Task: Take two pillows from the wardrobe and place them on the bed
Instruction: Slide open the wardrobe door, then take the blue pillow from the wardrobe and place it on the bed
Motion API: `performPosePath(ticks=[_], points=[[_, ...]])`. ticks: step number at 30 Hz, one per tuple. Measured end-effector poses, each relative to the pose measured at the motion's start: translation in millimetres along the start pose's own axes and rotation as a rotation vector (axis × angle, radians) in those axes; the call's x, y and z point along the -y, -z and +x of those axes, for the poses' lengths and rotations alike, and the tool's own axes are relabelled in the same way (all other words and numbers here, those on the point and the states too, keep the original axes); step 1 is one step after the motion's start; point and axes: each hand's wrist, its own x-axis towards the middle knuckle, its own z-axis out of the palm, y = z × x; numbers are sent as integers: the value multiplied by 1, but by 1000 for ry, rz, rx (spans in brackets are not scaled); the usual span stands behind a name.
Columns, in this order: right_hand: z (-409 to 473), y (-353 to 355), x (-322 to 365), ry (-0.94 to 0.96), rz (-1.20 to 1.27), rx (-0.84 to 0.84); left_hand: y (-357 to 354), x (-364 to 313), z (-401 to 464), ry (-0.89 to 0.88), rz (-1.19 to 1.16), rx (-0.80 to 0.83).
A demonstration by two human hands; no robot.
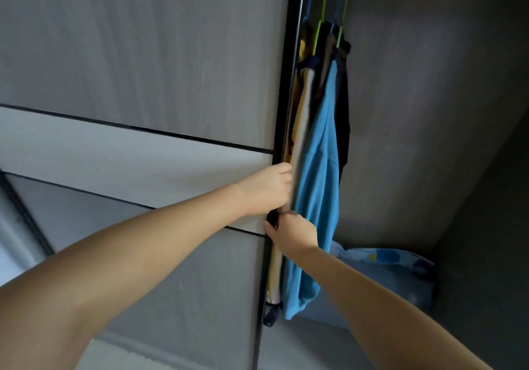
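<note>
Left hand [266, 189]: fingers curled round the dark edge of the wardrobe door [137, 63] | right hand [292, 232]: clamped on the same edge, just below | blue shirt [317, 169]: hung beside both hands | patterned pillow [383, 272]: seen on the wardrobe floor, behind the shirt

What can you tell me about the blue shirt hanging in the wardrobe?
The blue shirt is bright sky blue and looks like soft, thin cloth. It hangs long and folded from a green hanger, at the front of a bunch of clothes, just inside the door. A dark garment hangs behind it. The right hand presses its lower left edge.
</note>
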Motion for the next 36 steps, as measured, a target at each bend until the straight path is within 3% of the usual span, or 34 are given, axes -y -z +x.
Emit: performPosePath(ticks=[7, 13, 18, 24, 29, 36], points=[[17, -16, 47, 100, -60, 21, -28, 9, -45, 28, -18, 39], [18, -15, 46, 147, -172, 50, -27, 7, -48, 56, -103, 72], [-8, 17, -18, 151, -157, -80, -4, -17, -11, 37, -262, -198], [-67, 65, -150, -131, -306, -101, 27, -73, 84, 136, -474, -337], [-129, 89, -248, -314, -373, 33, 27, -140, 150, 192, -752, -144], [-159, 64, -322, -392, -421, 184, 5, -218, 202, 285, -1014, 99]])
